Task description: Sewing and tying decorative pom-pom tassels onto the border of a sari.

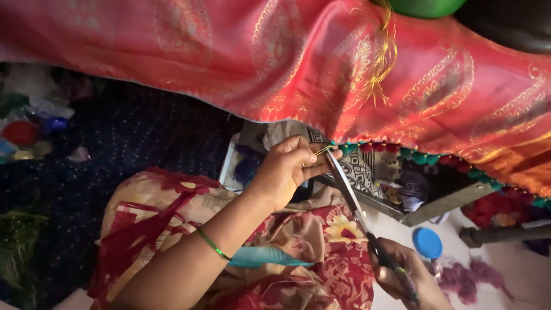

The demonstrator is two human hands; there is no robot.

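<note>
A red and pink cloth with gold woven patterns [321,63] hangs across the top of the view. Its lower edge carries a row of small red and teal pompoms [402,152]. My left hand [287,169] pinches a thin gold thread [322,150] at that edge, between thumb and fingers. A green bangle sits on that forearm. My right hand [404,275], at the bottom right, grips the handles of a pair of scissors [350,192]. The blades point up and left, and their tips reach the thread by my left fingers.
A floral red and beige cloth [321,247] covers my lap. An open box [425,204] with patterned fabric pieces stands beyond it. A blue round lid [427,242] and purple thread scraps [459,278] lie on the pale floor at right. Dark dotted fabric [132,138] and coloured oddments lie at left.
</note>
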